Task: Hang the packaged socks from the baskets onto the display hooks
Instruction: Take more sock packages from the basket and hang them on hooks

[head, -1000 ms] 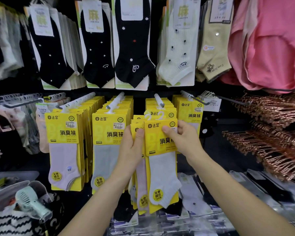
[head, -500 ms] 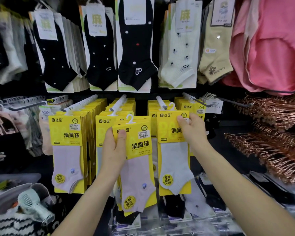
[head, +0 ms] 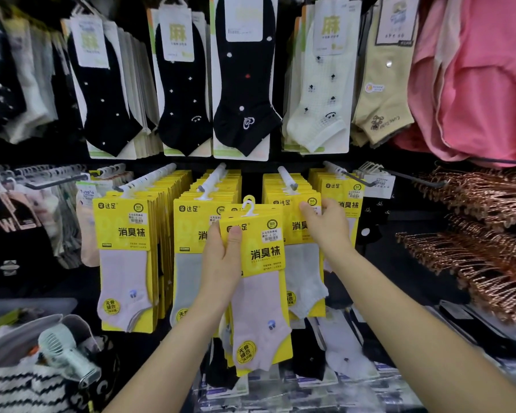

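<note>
Lit brightly and evenly from the front and above, with strong, saturated colour on the yellow sock packs (head: 125, 234) and the pink garment (head: 474, 79). Falls to near-black on the display backing (head: 251, 180) and in the gaps between rows, with little detail there. Leaves only soft shadows between the packs. Glints faintly off the copper hangers (head: 483, 263) and off the clear wrappers (head: 280, 391) along the bottom edge. Sharp at the centre, with readable print on the held pack (head: 262, 254). Smears and bends toward the edges: blurred on the hanging socks (head: 9, 84) at far left, bowed along the hook rails (head: 149, 178).
</note>
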`<state>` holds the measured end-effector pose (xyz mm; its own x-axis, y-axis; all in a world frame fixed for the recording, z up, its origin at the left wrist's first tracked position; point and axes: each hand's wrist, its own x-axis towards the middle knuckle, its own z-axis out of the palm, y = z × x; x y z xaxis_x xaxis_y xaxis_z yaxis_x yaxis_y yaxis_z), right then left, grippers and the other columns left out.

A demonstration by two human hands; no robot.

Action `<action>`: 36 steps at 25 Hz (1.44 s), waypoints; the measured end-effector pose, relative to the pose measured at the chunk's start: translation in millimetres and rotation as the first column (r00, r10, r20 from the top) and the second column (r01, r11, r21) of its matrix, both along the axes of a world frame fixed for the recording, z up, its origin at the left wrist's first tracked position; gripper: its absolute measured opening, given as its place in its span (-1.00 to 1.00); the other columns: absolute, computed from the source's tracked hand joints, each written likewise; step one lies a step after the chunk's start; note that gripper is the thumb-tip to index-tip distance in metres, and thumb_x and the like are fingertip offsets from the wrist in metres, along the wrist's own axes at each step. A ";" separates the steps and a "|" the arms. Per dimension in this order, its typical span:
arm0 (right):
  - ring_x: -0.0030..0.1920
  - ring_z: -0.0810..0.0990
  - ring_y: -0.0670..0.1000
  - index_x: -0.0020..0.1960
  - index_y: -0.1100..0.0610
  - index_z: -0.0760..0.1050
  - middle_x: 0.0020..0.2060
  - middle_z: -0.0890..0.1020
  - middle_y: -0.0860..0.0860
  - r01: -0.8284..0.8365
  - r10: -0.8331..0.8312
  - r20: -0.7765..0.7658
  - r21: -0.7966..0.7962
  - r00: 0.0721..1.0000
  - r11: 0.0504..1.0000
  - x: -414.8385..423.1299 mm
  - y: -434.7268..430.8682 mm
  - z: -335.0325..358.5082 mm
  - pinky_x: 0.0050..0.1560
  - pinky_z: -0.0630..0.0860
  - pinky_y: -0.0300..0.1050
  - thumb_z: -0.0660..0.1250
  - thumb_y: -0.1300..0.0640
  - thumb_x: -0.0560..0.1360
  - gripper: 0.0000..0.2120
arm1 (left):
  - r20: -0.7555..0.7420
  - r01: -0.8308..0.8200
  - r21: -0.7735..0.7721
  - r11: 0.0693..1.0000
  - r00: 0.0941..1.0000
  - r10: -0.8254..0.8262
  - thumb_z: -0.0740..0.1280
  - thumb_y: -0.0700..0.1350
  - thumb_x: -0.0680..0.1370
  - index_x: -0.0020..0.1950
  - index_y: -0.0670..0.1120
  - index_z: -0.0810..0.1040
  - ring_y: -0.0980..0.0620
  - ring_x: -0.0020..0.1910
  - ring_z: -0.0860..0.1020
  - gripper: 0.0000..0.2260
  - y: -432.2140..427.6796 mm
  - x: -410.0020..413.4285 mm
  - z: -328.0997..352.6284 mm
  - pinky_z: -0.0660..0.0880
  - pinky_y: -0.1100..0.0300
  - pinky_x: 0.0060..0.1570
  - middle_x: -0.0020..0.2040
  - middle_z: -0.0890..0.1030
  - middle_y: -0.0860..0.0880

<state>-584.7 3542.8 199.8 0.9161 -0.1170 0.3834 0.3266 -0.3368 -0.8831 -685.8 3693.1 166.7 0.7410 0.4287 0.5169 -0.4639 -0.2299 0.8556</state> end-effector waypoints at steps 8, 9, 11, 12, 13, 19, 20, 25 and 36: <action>-0.21 0.47 -0.08 -0.03 0.04 0.40 -0.20 0.52 -0.04 -0.245 0.246 0.082 -0.012 0.966 0.969 -35.1 -1.4 -17.8 -0.18 0.46 -0.20 0.48 -0.16 0.31 -0.58 | 0.025 0.031 0.060 0.998 0.999 -0.033 0.16 -0.08 0.62 0.00 0.10 0.44 0.37 -0.15 0.51 -0.90 -22.3 8.3 5.9 0.45 0.44 -0.17 -0.10 0.56 0.18; -0.19 0.49 -0.05 -0.04 0.06 0.43 -0.18 0.55 -0.01 -0.238 0.238 0.068 -0.007 0.969 0.971 -36.4 -0.5 -16.5 -0.15 0.49 -0.11 0.49 -0.13 0.31 -0.60 | 0.029 0.046 0.050 0.998 0.998 -0.047 0.18 -0.09 0.61 0.04 0.08 0.44 0.33 -0.11 0.53 -0.91 -24.6 8.8 5.8 0.48 0.37 -0.12 -0.06 0.56 0.16; -0.14 0.56 -0.03 -0.10 0.02 0.46 -0.18 0.59 -0.04 -0.238 0.234 0.073 0.050 0.970 0.970 -36.6 -3.5 -13.3 -0.11 0.53 -0.07 0.48 -0.03 0.37 -0.75 | 0.034 0.076 0.019 0.997 0.996 -0.077 0.22 -0.09 0.60 0.09 0.04 0.44 0.28 -0.06 0.55 -0.90 -26.6 8.5 4.8 0.52 0.32 -0.09 -0.02 0.56 0.14; -0.11 0.58 -0.04 -0.12 -0.02 0.47 -0.17 0.61 -0.07 -0.249 0.244 0.072 0.075 0.967 0.965 -37.0 -5.7 -12.4 -0.10 0.55 -0.08 0.46 0.01 0.40 -0.83 | 0.036 0.077 0.018 0.997 0.996 -0.077 0.21 -0.10 0.60 0.08 0.07 0.43 0.33 -0.07 0.54 -0.90 -25.9 7.8 3.7 0.50 0.38 -0.11 -0.02 0.56 0.16; -0.08 0.60 -0.04 -0.12 -0.04 0.47 -0.15 0.62 -0.07 -0.262 0.256 0.065 0.104 0.964 0.959 -37.9 -7.8 -12.6 -0.07 0.57 -0.08 0.42 0.05 0.44 -0.87 | 0.036 0.059 0.030 0.998 0.998 -0.060 0.18 -0.10 0.61 0.05 0.11 0.42 0.37 -0.08 0.52 -0.89 -24.3 7.4 2.4 0.48 0.44 -0.13 -0.03 0.55 0.18; -0.10 0.58 -0.02 0.06 0.19 0.47 -0.10 0.65 0.09 -0.203 0.204 0.021 0.250 0.979 0.947 -31.2 -20.1 -15.4 -0.05 0.56 -0.02 0.25 0.15 0.57 -0.87 | 0.000 -0.005 0.041 0.999 1.000 0.005 0.12 -0.08 0.64 -0.04 0.12 0.43 0.27 -0.18 0.49 -0.85 -6.1 4.1 -5.2 0.46 0.26 -0.14 -0.13 0.53 0.14; -0.02 0.58 0.02 0.12 0.23 0.46 -0.02 0.64 0.14 -0.174 0.179 0.004 0.257 0.984 0.951 -27.9 -22.3 -14.1 0.04 0.55 0.03 0.24 0.13 0.57 -0.81 | 0.002 -0.024 0.047 0.999 1.000 0.024 0.11 -0.08 0.64 -0.07 0.12 0.42 0.31 -0.20 0.47 -0.84 -2.9 2.5 -5.4 0.44 0.30 -0.14 -0.15 0.52 0.15; -0.07 0.47 -0.03 0.08 0.11 0.37 0.03 0.54 0.12 -0.140 0.145 -0.006 0.225 0.989 0.964 -10.5 -21.2 -7.1 -0.10 0.40 -0.13 0.22 0.08 0.58 -0.87 | 0.030 -0.055 0.051 0.997 0.998 0.054 0.11 -0.09 0.64 -0.03 0.15 0.42 0.31 -0.12 0.49 -0.83 11.6 -7.0 -4.6 0.46 0.26 -0.05 -0.09 0.54 0.17; -0.45 0.35 0.03 -0.24 0.15 0.43 -0.42 0.48 0.09 -0.073 0.067 0.042 0.140 0.997 0.988 -10.7 -4.9 0.0 -0.39 0.32 -0.02 0.32 0.07 0.52 -0.79 | 0.042 -0.028 0.056 0.998 0.999 0.026 0.12 -0.10 0.63 -0.02 0.09 0.44 0.09 -0.03 0.53 -0.85 7.2 -8.2 1.6 0.47 0.16 -0.01 -0.06 0.57 0.06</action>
<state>-595.4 3538.0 199.9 0.9096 -0.1084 0.4011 0.3779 -0.1849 -0.9072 -694.0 3700.4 168.3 0.7069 0.4171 0.5712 -0.4919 -0.2904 0.8208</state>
